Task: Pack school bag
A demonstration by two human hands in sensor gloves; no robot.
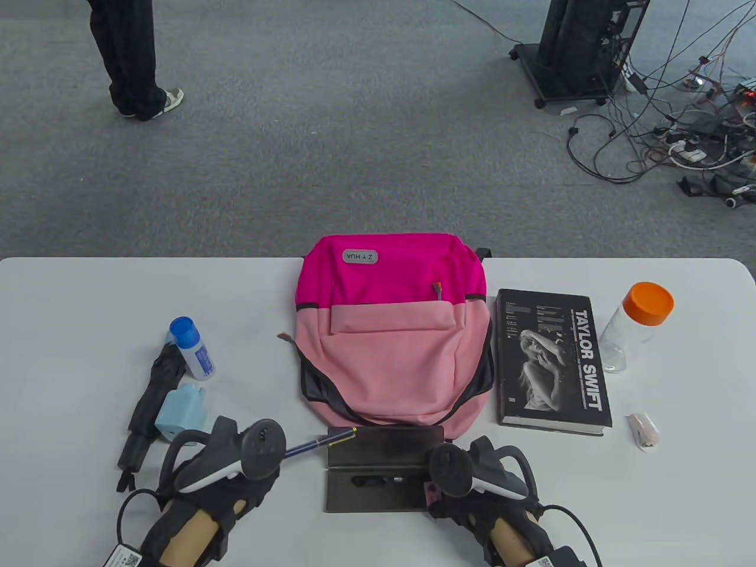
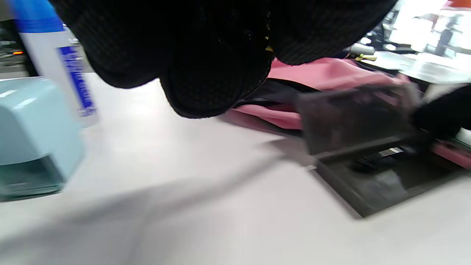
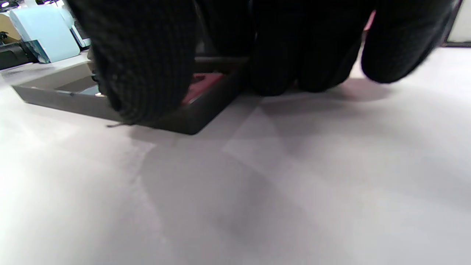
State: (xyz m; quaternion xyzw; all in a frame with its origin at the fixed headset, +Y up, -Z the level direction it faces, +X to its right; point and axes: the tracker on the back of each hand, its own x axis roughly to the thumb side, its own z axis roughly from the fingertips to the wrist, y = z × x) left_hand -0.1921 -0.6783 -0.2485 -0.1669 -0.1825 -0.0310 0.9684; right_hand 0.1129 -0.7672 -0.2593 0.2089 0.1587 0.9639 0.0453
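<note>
The pink school bag (image 1: 393, 342) lies flat mid-table, its opening toward me. In front of it sits an open black pencil case (image 1: 378, 499), lid (image 1: 387, 442) raised, a dark pen inside; the case also shows in the wrist views (image 2: 368, 180) (image 3: 191, 119). My left hand (image 1: 276, 466) pinches a blue pencil (image 1: 322, 443) whose yellow tip reaches the lid's left corner. The curled left fingers (image 2: 213, 73) hide the grip. My right hand (image 1: 442, 501) grips the case's right end, thumb (image 3: 143, 66) over the rim. A pink eraser (image 1: 431, 494) lies there inside.
Left of me lie a black folded umbrella (image 1: 150, 401), a light blue sharpener (image 1: 180, 411) and a blue-capped glue bottle (image 1: 194, 348). To the right are a black book (image 1: 552, 360), an orange-capped clear bottle (image 1: 635, 328) and a small pale object (image 1: 644, 431).
</note>
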